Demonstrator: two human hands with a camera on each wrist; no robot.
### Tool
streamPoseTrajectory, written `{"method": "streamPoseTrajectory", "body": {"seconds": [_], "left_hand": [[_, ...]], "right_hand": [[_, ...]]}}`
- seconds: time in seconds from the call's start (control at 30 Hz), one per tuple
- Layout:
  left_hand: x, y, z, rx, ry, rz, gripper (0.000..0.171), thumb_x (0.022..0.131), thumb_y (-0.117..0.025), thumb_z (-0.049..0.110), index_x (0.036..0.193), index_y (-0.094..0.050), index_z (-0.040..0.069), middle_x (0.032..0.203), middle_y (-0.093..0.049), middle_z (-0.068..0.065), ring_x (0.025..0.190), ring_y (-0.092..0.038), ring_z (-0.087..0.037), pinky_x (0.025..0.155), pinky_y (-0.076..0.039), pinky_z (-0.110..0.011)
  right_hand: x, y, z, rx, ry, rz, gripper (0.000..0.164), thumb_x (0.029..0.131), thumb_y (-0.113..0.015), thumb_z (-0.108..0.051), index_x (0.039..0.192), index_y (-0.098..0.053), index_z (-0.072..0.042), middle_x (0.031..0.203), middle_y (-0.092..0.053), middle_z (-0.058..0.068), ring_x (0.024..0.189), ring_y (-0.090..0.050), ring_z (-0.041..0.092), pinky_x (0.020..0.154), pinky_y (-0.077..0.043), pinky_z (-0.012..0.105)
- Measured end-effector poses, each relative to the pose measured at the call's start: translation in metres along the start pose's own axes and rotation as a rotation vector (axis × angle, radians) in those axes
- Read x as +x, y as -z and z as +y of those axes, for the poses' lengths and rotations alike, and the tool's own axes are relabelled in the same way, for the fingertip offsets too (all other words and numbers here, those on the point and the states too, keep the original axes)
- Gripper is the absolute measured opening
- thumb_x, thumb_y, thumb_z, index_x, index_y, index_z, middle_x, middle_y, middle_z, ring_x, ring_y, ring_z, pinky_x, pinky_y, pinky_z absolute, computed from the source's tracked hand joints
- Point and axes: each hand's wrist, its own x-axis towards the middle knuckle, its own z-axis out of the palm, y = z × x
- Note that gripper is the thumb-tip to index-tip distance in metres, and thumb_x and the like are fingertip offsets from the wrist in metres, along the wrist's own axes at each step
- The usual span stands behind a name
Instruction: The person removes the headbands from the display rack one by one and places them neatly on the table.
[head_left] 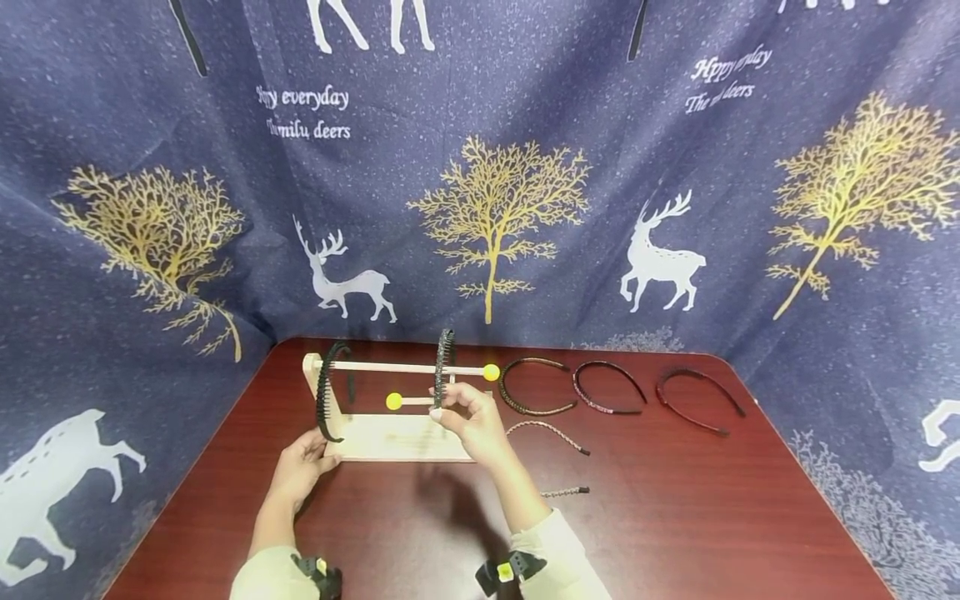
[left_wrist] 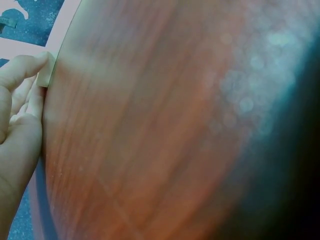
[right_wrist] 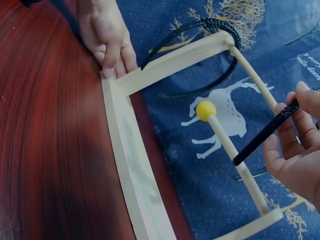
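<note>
A pale wooden headband stand (head_left: 397, 439) has two rods tipped with yellow balls, the longer one above. My left hand (head_left: 298, 465) holds the left end of its base, the thumb pressing on the wood's corner in the left wrist view. Close to that end, a black toothed headband (head_left: 323, 400) hangs over the upper rod. Toward the rod's ball end, my right hand (head_left: 477, 423) pinches a dark glittery headband (head_left: 442, 358) that hangs astride the same rod. In the right wrist view, one black end of this headband passes beside the lower rod (right_wrist: 230, 145).
Right of the stand, a brown-gold headband (head_left: 517, 404), a pinkish one (head_left: 600, 407) and a dark red one (head_left: 686, 419) lie on the reddish table (head_left: 675, 517). Nearer lie two braided ones (head_left: 558, 431), partly hidden by my right arm. A deer-print cloth (head_left: 525, 108) hangs behind.
</note>
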Motion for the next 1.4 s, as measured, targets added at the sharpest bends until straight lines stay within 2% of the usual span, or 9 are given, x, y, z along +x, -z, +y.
{"method": "streamPoseTrajectory", "body": {"seconds": [0.1, 0.33, 0.43, 0.67, 0.87, 1.03, 1.13, 1.27, 1.4], "left_hand": [[0.000, 0.000, 0.001, -0.002, 0.004, 0.001, 0.055, 0.080, -0.064, -0.008, 0.131, -0.043, -0.008, 0.132, -0.044, -0.027, 0.127, -0.035, -0.032, 0.106, -0.029, -0.038], [0.000, -0.001, -0.001, -0.012, -0.004, 0.014, 0.054, 0.079, -0.066, -0.008, 0.129, -0.045, -0.008, 0.131, -0.046, -0.026, 0.126, -0.037, -0.030, 0.105, -0.031, -0.032], [0.000, -0.001, 0.000, -0.009, -0.012, 0.014, 0.054, 0.079, -0.066, -0.008, 0.129, -0.045, -0.008, 0.131, -0.047, -0.026, 0.126, -0.038, -0.030, 0.105, -0.031, -0.032], [0.000, -0.001, 0.002, -0.002, -0.004, 0.005, 0.055, 0.080, -0.065, -0.008, 0.131, -0.044, -0.008, 0.133, -0.044, -0.026, 0.128, -0.035, -0.032, 0.106, -0.029, -0.035], [0.000, -0.002, 0.000, 0.000, -0.007, 0.008, 0.055, 0.079, -0.065, -0.008, 0.130, -0.045, -0.008, 0.132, -0.045, -0.027, 0.127, -0.036, -0.031, 0.106, -0.030, -0.033], [0.000, -0.001, -0.001, 0.008, -0.002, 0.008, 0.055, 0.080, -0.066, -0.007, 0.130, -0.044, -0.008, 0.132, -0.045, -0.028, 0.127, -0.036, -0.032, 0.105, -0.030, -0.034], [0.000, -0.001, -0.002, 0.001, -0.002, 0.011, 0.054, 0.079, -0.066, -0.007, 0.129, -0.045, -0.009, 0.131, -0.045, -0.028, 0.127, -0.036, -0.032, 0.105, -0.031, -0.033], [0.002, -0.002, -0.004, -0.021, -0.006, 0.025, 0.052, 0.078, -0.065, -0.009, 0.127, -0.046, -0.009, 0.130, -0.046, -0.028, 0.126, -0.036, -0.031, 0.103, -0.033, -0.026], [0.002, -0.002, -0.004, -0.025, -0.005, 0.015, 0.053, 0.078, -0.065, -0.009, 0.128, -0.045, -0.010, 0.130, -0.046, -0.028, 0.127, -0.035, -0.032, 0.101, -0.034, -0.022]], "right_hand": [[-0.003, 0.005, 0.001, 0.001, -0.005, 0.016, 0.016, 0.078, -0.061, 0.015, 0.093, -0.057, 0.016, 0.102, -0.062, 0.029, 0.082, -0.060, 0.021, 0.065, -0.047, 0.019], [-0.010, 0.019, -0.002, 0.022, -0.036, 0.056, 0.010, 0.078, -0.061, 0.015, 0.087, -0.056, 0.015, 0.103, -0.062, 0.027, 0.086, -0.061, 0.024, 0.071, -0.049, 0.021], [-0.013, 0.024, -0.001, 0.011, -0.012, 0.066, 0.010, 0.078, -0.061, 0.014, 0.087, -0.056, 0.014, 0.101, -0.065, 0.022, 0.085, -0.062, 0.022, 0.071, -0.050, 0.022], [-0.021, 0.040, 0.022, 0.109, -0.031, 0.122, 0.012, 0.079, -0.065, 0.009, 0.085, -0.055, 0.011, 0.100, -0.066, 0.007, 0.087, -0.062, 0.020, 0.071, -0.051, 0.023], [-0.028, 0.050, 0.028, 0.230, 0.035, 0.142, 0.015, 0.079, -0.061, 0.013, 0.086, -0.048, 0.017, 0.099, -0.065, 0.004, 0.086, -0.062, 0.018, 0.077, -0.052, 0.025], [-0.030, 0.055, 0.028, 0.258, 0.112, 0.131, 0.014, 0.080, -0.059, 0.014, 0.092, -0.052, 0.017, 0.095, -0.067, 0.010, 0.088, -0.063, 0.020, 0.083, -0.052, 0.031], [-0.030, 0.058, 0.026, 0.257, 0.151, 0.121, 0.016, 0.080, -0.057, 0.015, 0.095, -0.059, 0.009, 0.093, -0.067, 0.011, 0.089, -0.063, 0.021, 0.085, -0.052, 0.032], [-0.031, 0.062, 0.020, 0.309, 0.184, 0.109, 0.035, 0.081, -0.053, 0.019, 0.100, -0.066, -0.009, 0.092, -0.067, 0.007, 0.089, -0.064, 0.017, 0.085, -0.051, 0.033], [-0.033, 0.068, 0.014, 0.370, 0.205, 0.115, 0.040, 0.081, -0.049, 0.021, 0.102, -0.065, -0.009, 0.089, -0.068, 0.005, 0.088, -0.063, 0.016, 0.082, -0.052, 0.029]]}}
